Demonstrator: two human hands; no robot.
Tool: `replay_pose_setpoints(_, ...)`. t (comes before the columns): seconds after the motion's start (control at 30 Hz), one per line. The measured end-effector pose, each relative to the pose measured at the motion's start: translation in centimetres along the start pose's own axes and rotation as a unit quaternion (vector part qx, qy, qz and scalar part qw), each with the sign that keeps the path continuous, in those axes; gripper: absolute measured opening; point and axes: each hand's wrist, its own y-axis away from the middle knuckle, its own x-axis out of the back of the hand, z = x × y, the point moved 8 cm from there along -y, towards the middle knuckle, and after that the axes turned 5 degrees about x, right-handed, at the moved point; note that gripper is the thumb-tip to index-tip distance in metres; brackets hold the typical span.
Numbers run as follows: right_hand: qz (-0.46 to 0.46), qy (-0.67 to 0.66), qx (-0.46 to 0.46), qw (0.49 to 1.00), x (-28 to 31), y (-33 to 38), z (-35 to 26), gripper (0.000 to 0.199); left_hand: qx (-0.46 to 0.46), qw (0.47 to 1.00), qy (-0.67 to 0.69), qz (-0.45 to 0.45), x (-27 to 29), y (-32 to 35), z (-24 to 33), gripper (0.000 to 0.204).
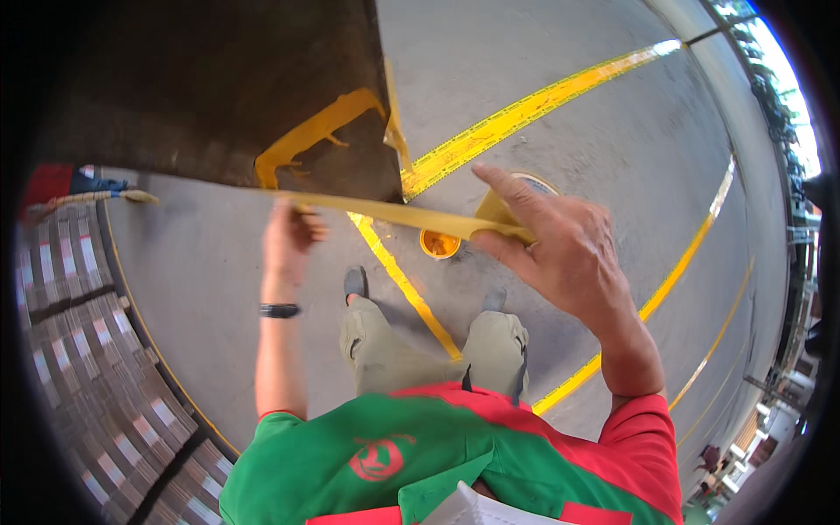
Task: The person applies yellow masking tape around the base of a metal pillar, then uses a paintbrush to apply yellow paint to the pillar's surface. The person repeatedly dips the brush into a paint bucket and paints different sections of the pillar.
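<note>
My right hand (pixel 573 249) grips a roll of yellowish masking tape (pixel 495 208), thumb below and index finger stretched out above it. From the roll a strip of tape (pixel 394 212) runs taut leftward along the near edge of a large dark flat-topped piece (pixel 219 79). At the strip's left end, my left hand (pixel 293 234) is closed with curled fingers, slightly smeared by motion; its fingertips are partly hidden. A yellow-orange band (pixel 324 127) crosses the dark surface near its corner. Below the strip, a small tub of orange paint (pixel 440 244) stands on the floor.
Yellow lines (pixel 534 107) mark the grey floor, one running between my feet (pixel 356 282). Flat bundled stacks (pixel 96 350) line the left side. Another person's blue-trousered leg (pixel 92 182) shows at far left. A pale wall (pixel 744 131) curves along the right.
</note>
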Motion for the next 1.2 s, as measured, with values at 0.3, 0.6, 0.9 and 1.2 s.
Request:
replay_pose_setpoints(0.3,0.021,-0.003,0.03,0.999,-0.2,0.1,0.2,0.06,-0.009,0.971,0.153,-0.183,-16.7,5.2,-4.4,0.086)
replay_pose_setpoints(0.6,0.018,-0.014,0.044,0.999,-0.2,0.3,-0.2,0.052,0.067,0.848,0.335,-0.404,-25.0,4.3,1.9,0.055)
replay_pose_setpoints(0.9,0.054,-0.014,0.084,0.995,0.2,0.7,-0.5,0.04,-0.053,0.939,0.217,-0.261,-22.6,5.1,1.5,0.029)
replay_pose_setpoints(1.2,0.038,-0.035,0.119,0.992,1.2,0.5,-1.5,0.022,-0.197,0.961,0.115,-0.158,-21.4,5.0,2.0,0.044)
